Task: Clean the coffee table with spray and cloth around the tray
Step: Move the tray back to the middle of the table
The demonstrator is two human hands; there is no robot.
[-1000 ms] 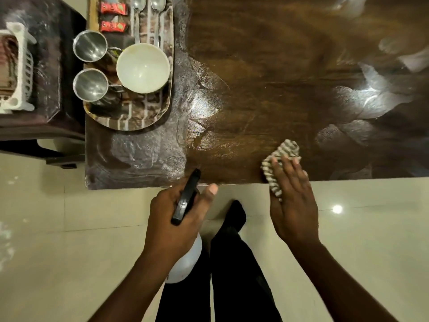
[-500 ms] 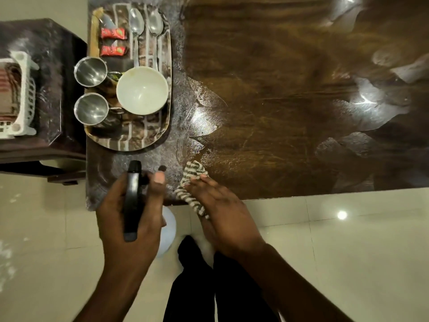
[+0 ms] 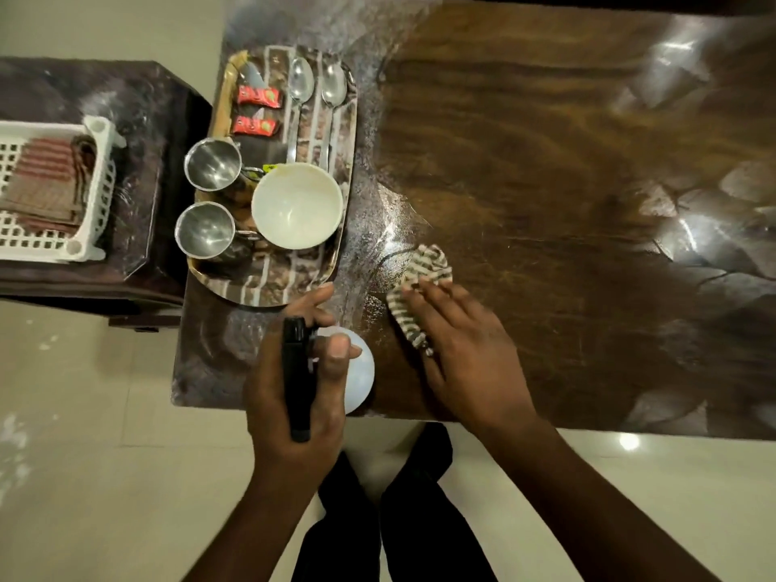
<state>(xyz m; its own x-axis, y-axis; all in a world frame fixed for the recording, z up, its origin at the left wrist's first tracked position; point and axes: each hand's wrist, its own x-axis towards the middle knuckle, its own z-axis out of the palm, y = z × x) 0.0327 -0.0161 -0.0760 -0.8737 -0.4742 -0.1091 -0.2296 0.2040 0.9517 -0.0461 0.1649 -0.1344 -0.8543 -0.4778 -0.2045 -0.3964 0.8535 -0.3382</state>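
Head view: the left hand (image 3: 294, 396) grips the spray bottle (image 3: 357, 371) beside the tray (image 3: 273, 287). The right hand (image 3: 470, 359), fingers flat, presses the cloth (image 3: 424, 266) on the coffee table (image 3: 546, 161). The hazy strip around the tray looks not yet wiped.

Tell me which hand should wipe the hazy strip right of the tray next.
Right. The right hand presses the striped cloth on the table beside that strip; the left hand grips the spray bottle, with no cloth.

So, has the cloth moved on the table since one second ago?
Yes. Under the right hand, the cloth has moved left and now lies much closer to the tray.
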